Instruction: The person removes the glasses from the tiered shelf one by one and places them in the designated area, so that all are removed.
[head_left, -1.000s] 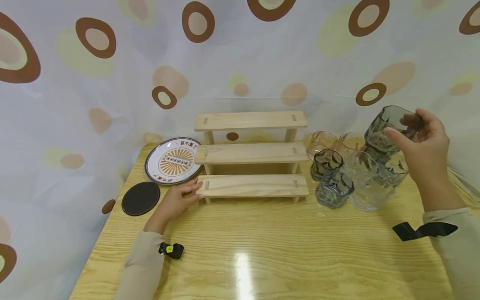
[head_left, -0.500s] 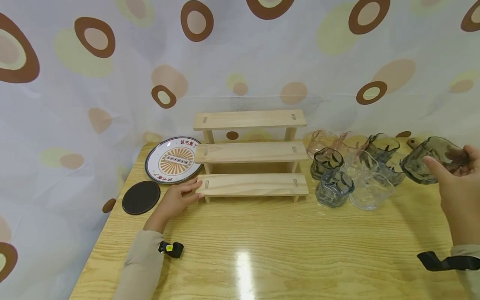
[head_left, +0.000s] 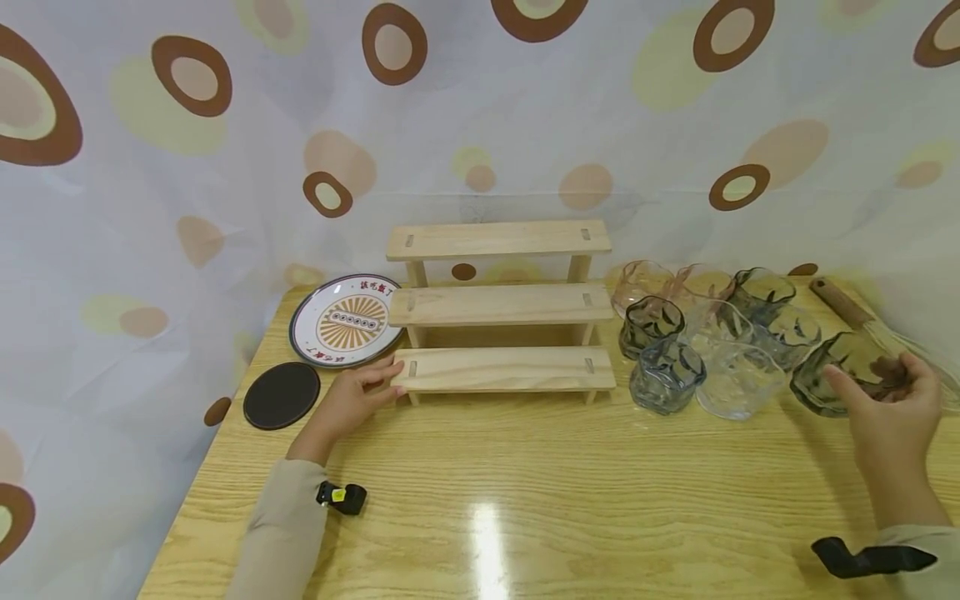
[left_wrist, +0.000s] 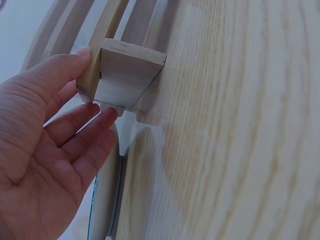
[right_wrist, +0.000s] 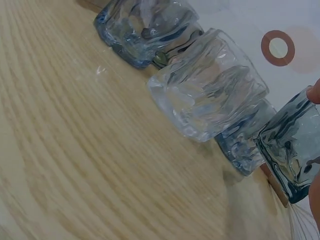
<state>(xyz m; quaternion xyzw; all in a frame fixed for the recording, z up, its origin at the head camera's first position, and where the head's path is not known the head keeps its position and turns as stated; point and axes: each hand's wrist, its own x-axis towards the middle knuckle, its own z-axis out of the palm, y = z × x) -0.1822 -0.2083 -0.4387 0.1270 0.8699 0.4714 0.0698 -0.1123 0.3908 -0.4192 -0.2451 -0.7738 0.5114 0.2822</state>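
We see the right hand [head_left: 888, 408] much lower than a second ago: then it held the smoky glass [head_left: 843, 379] up in the air above the cluster of glasses, half a second ago it had swung out toward the right edge of the worktop [head_left: 525, 492], and now the glass sits low at that edge, its base at or just above the wood, we cannot tell which. The grip is curled round the glass, thumb on its near wall and fingers over the rim. The left hand [head_left: 348, 404] has not moved; its fingers are loosely bent, the tips against the left end of the bottom step of the wooden rack [head_left: 501, 308], and the left wrist view shows the thumb on the end of the plank and the fingertips [left_wrist: 107, 116] under its foot.

The worktop is pale, glossy wood with a strong wavy grain and a bright reflection near its front edge. Just left of the held glass stand a clear glass [head_left: 738, 379] and a bluish glass [head_left: 666, 375], both thick, rippled and irregular in outline; behind them are more tumblers, dark and pinkish. A whisk with a wooden handle [head_left: 843, 304] lies at the back right corner. The rack is bare light timber in three steps. Toward the left edge lie a flat dark round coaster [head_left: 282, 396] and a patterned plate [head_left: 347, 321]. Behind hangs a white curtain [head_left: 480, 117] printed with brown and yellow ovals.
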